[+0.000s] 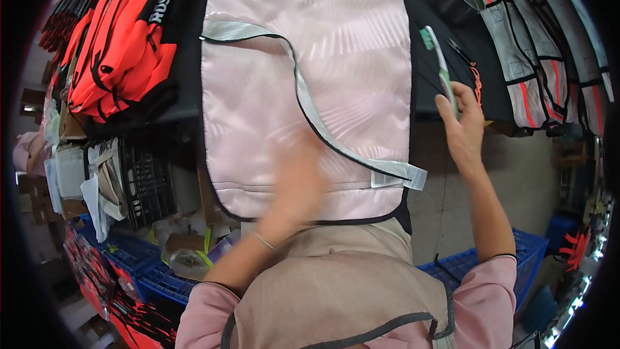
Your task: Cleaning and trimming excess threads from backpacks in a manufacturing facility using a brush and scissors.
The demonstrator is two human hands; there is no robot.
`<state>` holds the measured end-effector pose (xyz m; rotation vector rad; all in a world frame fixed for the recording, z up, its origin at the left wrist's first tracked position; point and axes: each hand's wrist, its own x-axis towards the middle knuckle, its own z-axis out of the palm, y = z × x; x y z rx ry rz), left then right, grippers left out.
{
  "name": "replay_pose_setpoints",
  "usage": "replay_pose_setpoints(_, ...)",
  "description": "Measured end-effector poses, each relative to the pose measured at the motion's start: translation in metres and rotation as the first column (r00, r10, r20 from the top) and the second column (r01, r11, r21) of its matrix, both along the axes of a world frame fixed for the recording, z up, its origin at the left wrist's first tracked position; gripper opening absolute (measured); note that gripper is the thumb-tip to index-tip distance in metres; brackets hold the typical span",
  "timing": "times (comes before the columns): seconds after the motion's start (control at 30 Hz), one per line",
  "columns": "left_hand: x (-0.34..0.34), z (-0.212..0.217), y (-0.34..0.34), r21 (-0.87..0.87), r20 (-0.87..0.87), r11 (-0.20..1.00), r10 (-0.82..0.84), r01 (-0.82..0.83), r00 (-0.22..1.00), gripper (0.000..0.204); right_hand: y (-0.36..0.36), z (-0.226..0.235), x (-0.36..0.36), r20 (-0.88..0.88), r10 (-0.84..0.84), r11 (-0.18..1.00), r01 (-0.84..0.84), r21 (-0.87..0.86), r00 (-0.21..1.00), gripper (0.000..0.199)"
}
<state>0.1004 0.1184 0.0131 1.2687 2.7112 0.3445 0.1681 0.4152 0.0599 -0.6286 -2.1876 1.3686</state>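
A pale pink quilted-looking fabric panel [252, 103] with dark edging lies flat before me, its near end reaching my apron. Across it curves a loose silvery grey strip [303, 94] with black trim, running from the upper left to white labels [416, 177] at the lower right. My left hand [300, 178] is over the lower middle of the panel, smeared by motion, so its fingers cannot be made out. Right of the panel, my right hand [466, 130] is closed round the handle of a white and green toothbrush [440, 58], bristles pointing away from me.
A small dark metal tool [460, 50] with an orange cord [477, 81] lies beyond my right hand on the black table [433, 0]. Bright red-orange bags [123, 52] are piled at left. Grey strips [516, 45] with orange lines hang over the right side. Blue crates [526, 255] stand below.
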Motion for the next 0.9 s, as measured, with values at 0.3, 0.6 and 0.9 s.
replay_pose_setpoints(0.3,0.020,0.047,-0.048,0.583,0.672,0.763,-0.646,0.279,0.363,0.046,-0.013,-0.010,-0.027,-0.052,0.008,1.000,-0.008,0.000,0.999,0.017)
replay_pose_setpoints(0.6,0.008,-0.009,-0.089,-0.081,-0.232,0.996,0.027,-0.047,0.972,0.052,-0.047,-0.028,-0.027,0.171,0.150,0.963,-0.183,0.197,0.974,0.046)
replay_pose_setpoints(0.9,-0.002,0.004,-0.148,0.520,-0.332,0.809,0.486,-0.273,0.808,0.059,-0.048,-0.043,-0.035,0.134,0.118,0.974,-0.141,0.176,0.984,0.053)
